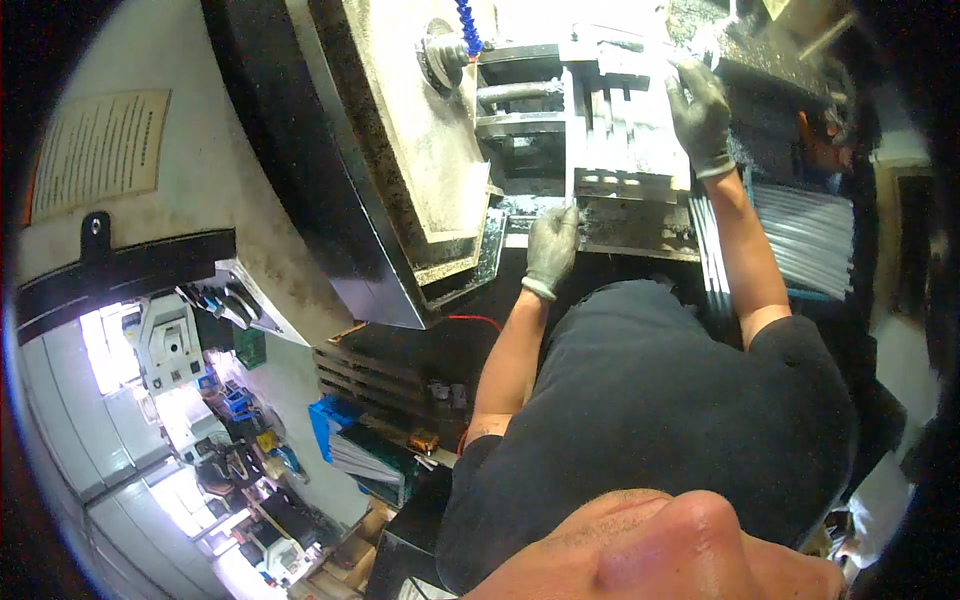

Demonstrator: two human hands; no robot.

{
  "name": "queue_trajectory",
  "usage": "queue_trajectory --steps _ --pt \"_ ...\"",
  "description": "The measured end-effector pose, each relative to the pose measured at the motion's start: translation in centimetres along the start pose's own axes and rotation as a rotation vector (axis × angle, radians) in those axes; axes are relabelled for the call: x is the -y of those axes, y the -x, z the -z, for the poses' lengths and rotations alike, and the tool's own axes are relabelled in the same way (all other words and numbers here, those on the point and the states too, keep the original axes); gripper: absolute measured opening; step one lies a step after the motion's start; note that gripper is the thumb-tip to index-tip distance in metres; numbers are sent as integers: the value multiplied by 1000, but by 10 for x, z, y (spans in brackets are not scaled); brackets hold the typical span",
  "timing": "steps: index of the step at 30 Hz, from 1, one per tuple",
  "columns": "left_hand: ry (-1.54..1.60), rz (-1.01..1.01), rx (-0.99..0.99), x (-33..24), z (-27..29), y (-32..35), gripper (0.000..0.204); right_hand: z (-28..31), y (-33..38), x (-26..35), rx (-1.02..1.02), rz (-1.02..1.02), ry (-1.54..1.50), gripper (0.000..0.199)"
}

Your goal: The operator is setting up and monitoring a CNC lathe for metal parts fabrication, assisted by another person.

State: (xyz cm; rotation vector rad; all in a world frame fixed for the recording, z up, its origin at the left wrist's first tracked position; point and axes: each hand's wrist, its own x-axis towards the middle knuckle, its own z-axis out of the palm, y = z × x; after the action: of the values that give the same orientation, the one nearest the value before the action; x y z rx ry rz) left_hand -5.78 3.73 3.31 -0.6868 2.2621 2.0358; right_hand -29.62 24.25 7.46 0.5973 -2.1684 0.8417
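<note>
Bars point(615, 125) beside right hand point(703, 118) indistinct

I look down from wearer's head, left fisheye: black shirt point(650, 410) close, left hand point(552, 248) and right hand point(702, 118) beyond, white machine point(167, 347) far off.

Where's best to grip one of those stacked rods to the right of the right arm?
Probably near the right end, fingers coming from above and the right. The rods lie side by side, so neighbours crowd their flanks, while tops and right ends show. The right forearm sits close to their left side.
</note>
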Motion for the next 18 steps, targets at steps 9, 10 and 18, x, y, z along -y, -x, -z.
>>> queue_trajectory --steps 9,10,18 --pt "126 41 10 -11 -12 -44 33 -25 -39 -41 460 99 186 24" --pt "58 23 -15 -9 -14 -45 34 -25 -39 -46 435 161 179 23" --pt "42 101 -10 -9 -15 -41 36 -11 -54 -45 431 287 104 31"
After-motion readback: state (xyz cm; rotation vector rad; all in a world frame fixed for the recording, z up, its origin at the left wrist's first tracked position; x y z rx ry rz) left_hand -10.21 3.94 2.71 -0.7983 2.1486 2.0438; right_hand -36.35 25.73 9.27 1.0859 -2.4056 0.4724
